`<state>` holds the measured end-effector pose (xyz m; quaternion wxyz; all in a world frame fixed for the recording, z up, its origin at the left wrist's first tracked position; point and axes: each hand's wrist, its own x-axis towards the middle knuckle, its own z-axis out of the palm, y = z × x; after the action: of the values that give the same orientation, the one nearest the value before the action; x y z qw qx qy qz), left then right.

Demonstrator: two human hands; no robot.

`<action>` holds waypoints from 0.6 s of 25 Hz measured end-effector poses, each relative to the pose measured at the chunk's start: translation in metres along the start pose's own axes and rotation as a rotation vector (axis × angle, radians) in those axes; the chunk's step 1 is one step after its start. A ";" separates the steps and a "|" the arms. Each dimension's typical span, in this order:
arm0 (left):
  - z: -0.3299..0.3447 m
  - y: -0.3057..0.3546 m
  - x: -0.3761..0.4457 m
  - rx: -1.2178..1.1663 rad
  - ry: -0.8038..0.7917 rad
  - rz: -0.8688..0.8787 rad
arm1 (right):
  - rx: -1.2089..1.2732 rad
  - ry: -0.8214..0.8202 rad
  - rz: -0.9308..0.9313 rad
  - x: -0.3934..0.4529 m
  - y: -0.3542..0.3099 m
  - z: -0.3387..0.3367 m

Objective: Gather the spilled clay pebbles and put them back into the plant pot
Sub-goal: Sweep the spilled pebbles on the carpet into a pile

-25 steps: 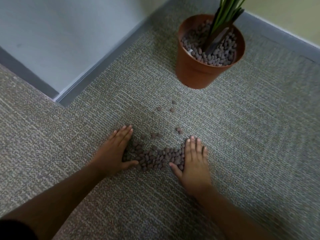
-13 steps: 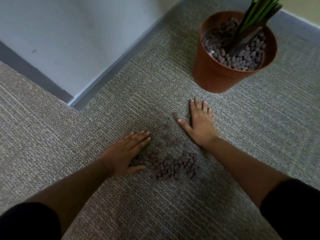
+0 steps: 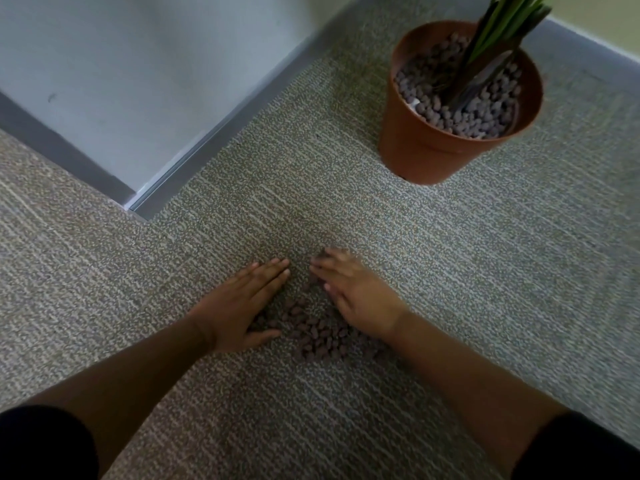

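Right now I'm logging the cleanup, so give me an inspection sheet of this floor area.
Surface: grey carpet, bare around the pile.
Job's things: pebbles heaped between both hands; pot upright, apart, beyond them, holding pebbles and a plant.
Clutter: nothing seen.
Hands: left hand flat, fingers straight, against the pile; right hand flat on the carpet at the pile's other side, blurred.
Cables: nothing seen.
Surroundings: white wall with grey baseboard.

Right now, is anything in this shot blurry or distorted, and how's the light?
Head view: soft, even light, no glare; the right hand is motion-blurred at its fingertips, the left hand sharper; the spilled pebbles look slightly soft; wide-angle distortion tilts the plant pot and bends the baseboard.
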<state>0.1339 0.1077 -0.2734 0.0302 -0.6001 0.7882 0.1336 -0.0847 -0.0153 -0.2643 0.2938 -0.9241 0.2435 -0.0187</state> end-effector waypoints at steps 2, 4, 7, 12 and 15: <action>0.003 -0.002 -0.001 0.009 0.030 0.007 | 0.034 0.007 -0.028 -0.022 -0.009 0.000; 0.007 -0.002 -0.002 0.029 0.054 0.016 | 0.082 0.108 0.048 -0.042 -0.013 0.001; 0.008 -0.002 0.000 0.032 0.046 0.005 | 0.081 0.322 0.199 -0.071 -0.015 0.004; 0.014 0.004 -0.010 -0.049 0.089 -0.301 | -0.255 0.160 0.372 -0.126 -0.023 0.036; 0.015 0.022 0.000 -0.110 0.060 -0.341 | -0.323 0.092 0.468 -0.121 -0.026 0.043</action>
<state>0.1112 0.1164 -0.2840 -0.0039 -0.7295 0.6670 0.1516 -0.1723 0.0826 -0.2723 0.1278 -0.8759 0.4629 0.0467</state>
